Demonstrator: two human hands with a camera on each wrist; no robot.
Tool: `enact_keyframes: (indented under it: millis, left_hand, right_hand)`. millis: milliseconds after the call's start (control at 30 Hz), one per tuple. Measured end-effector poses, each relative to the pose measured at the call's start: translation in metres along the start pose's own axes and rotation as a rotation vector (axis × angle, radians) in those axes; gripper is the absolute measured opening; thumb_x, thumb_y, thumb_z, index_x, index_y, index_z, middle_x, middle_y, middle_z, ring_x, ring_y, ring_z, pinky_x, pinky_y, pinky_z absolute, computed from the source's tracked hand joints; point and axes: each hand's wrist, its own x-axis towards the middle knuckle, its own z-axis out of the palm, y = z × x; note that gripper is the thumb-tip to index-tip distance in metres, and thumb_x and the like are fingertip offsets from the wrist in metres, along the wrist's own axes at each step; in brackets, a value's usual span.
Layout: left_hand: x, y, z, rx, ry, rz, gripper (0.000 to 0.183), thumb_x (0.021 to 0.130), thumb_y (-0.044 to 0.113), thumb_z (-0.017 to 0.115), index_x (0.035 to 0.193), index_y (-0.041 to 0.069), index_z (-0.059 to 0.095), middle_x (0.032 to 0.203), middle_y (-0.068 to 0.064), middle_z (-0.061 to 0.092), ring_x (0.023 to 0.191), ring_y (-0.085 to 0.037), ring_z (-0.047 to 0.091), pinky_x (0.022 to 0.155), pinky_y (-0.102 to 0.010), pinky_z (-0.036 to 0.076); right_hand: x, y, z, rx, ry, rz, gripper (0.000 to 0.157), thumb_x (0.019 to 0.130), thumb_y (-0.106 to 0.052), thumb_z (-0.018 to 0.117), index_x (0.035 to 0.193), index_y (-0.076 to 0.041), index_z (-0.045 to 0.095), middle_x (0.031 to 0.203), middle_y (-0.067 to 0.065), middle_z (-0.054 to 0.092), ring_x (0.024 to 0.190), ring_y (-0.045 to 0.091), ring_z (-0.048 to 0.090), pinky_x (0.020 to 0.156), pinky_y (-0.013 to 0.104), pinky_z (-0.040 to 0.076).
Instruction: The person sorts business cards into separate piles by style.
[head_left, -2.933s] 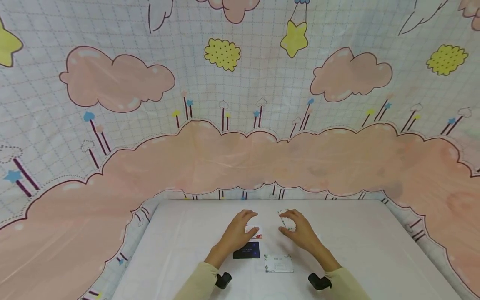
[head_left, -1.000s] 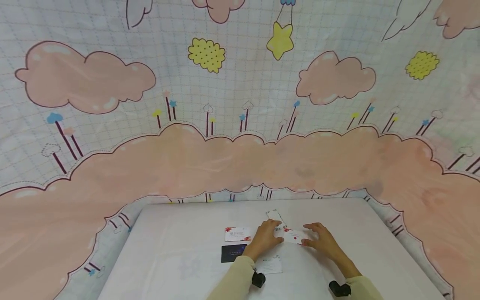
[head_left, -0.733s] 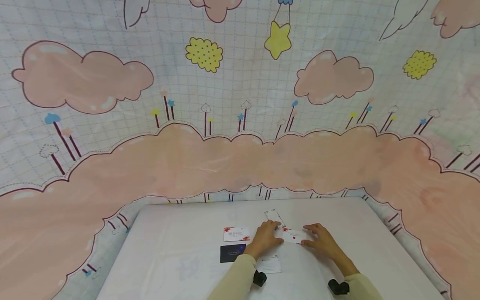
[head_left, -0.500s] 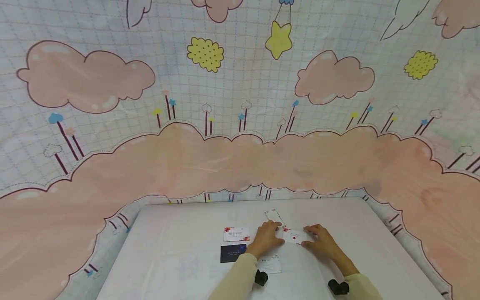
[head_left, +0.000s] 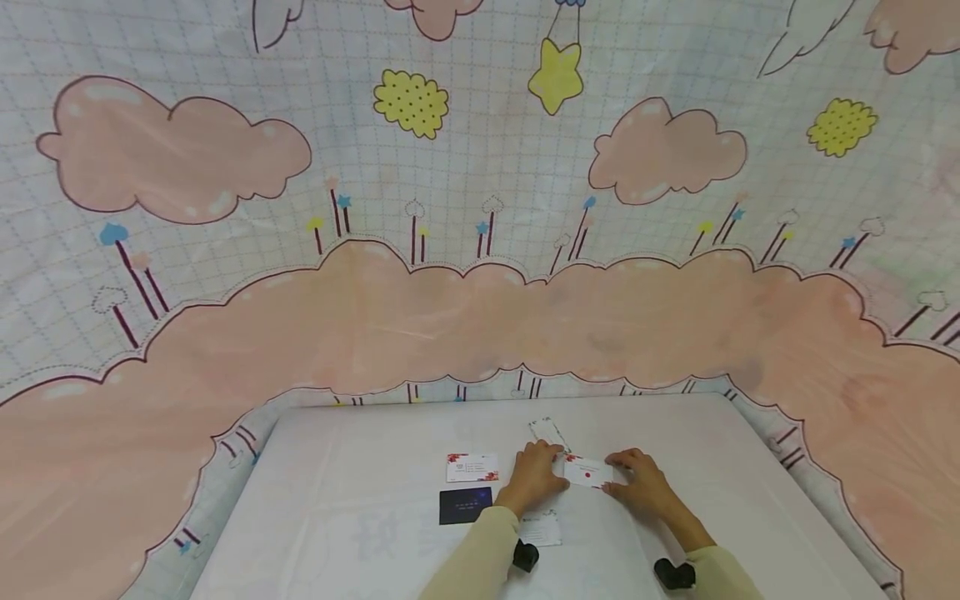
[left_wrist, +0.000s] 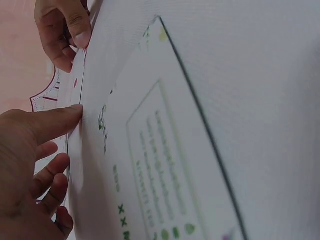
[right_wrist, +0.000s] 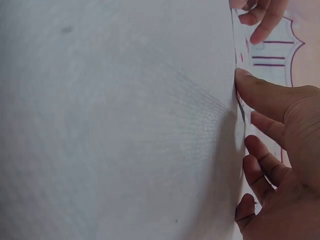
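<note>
In the head view, a white business card with red corners and a red dot lies between my two hands on the white tabletop. My left hand pinches its left end with thumb and fingers. At the right end, my right hand holds it the same way, thumb on the near edge and fingers at the far edge. The left wrist view shows the left thumb at the card's edge, seen almost edge-on. In the right wrist view, the right thumb presses by the card's edge.
A red-flowered card and a dark blue card lie to the left. A leaf-patterned card is partly behind the left forearm. Another leafy card lies tilted beyond the left hand. A cloud-patterned cloth rises behind the table.
Since the oldest frame, my left hand has moved right, off the red-flowered card, and the red-dot card has come into view between both hands. Over the last second the hands stay nearly still.
</note>
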Motion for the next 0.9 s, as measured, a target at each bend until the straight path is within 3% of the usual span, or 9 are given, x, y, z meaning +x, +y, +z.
enact_keyframes:
  millis: [200, 600, 900]
  left_hand:
    - [0.0017, 0.0000, 0.0021, -0.010, 0.007, -0.009, 0.054, 0.077, 0.027, 0.082, 0.127, 0.015, 0.066, 0.116, -0.004, 0.064, 0.100, -0.020, 0.050, 0.093, -0.037, 0.042]
    - [0.0028, 0.0008, 0.0048, -0.056, 0.001, 0.054, 0.055, 0.075, 0.018, 0.083, 0.127, 0.014, 0.064, 0.115, 0.000, 0.067, 0.098, -0.014, 0.050, 0.098, -0.036, 0.042]
    - [0.0040, 0.0020, 0.0056, -0.048, -0.020, 0.063, 0.054, 0.080, 0.018, 0.080, 0.131, 0.014, 0.062, 0.114, 0.002, 0.065, 0.099, -0.013, 0.049, 0.095, -0.032, 0.046]
  right_hand:
    - [-0.0009, -0.0010, 0.0005, 0.007, 0.013, 0.002, 0.043, 0.080, -0.021, 0.080, 0.119, -0.012, 0.064, 0.122, 0.013, 0.061, 0.118, 0.036, 0.051, 0.099, 0.062, 0.040]
    - [-0.0010, -0.0005, 0.0018, 0.007, 0.031, -0.006, 0.042, 0.080, -0.019, 0.080, 0.119, -0.013, 0.064, 0.123, 0.014, 0.061, 0.119, 0.037, 0.051, 0.100, 0.062, 0.040]
    - [-0.0024, 0.0009, 0.0037, 0.025, 0.022, 0.023, 0.048, 0.079, -0.021, 0.082, 0.122, -0.012, 0.062, 0.123, 0.012, 0.061, 0.122, 0.037, 0.049, 0.104, 0.063, 0.038]
